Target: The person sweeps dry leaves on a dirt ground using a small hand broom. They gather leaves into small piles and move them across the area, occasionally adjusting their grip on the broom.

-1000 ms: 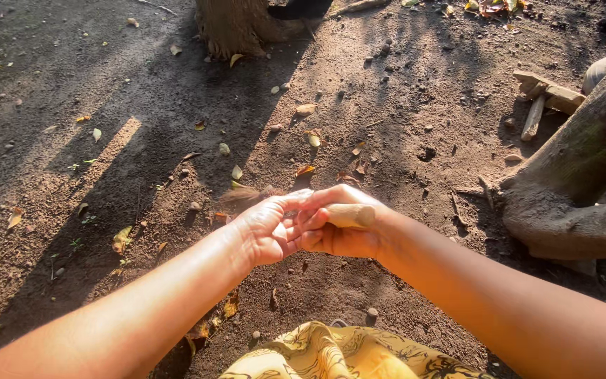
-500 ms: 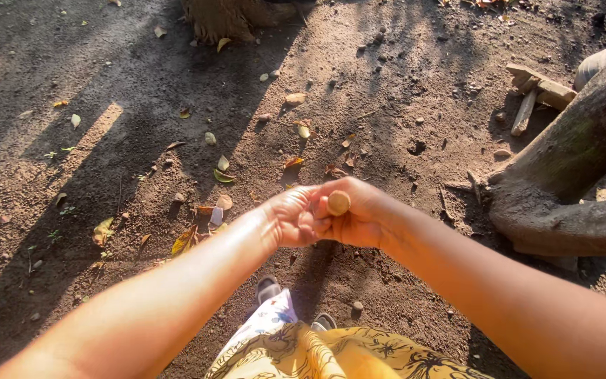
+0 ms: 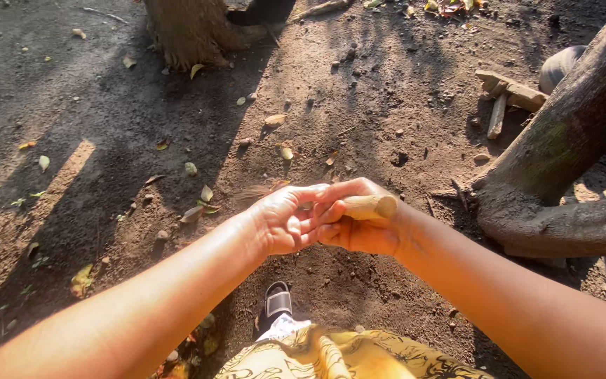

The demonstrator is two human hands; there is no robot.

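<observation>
Both my hands meet in front of me above bare dirt ground. My right hand (image 3: 359, 228) is wrapped around a pale wooden handle (image 3: 372, 206), whose round cut end points to the right. My left hand (image 3: 283, 220) lies against the right one, fingers over the same handle. A brownish brush-like tip (image 3: 255, 192) shows just left of my left hand; how it joins the handle is hidden by the hands.
Thick tree roots (image 3: 562, 182) lie on the right, a tree trunk base (image 3: 184, 31) stands at the top. Wood scraps (image 3: 506, 95) and scattered dry leaves (image 3: 198, 210) lie on the dirt. A yellow patterned garment (image 3: 331, 354) and a sandalled foot (image 3: 275, 305) are below.
The hands stay joined on the handle and have shifted slightly; the view has tilted, so my foot and garment sit differently at the bottom.
</observation>
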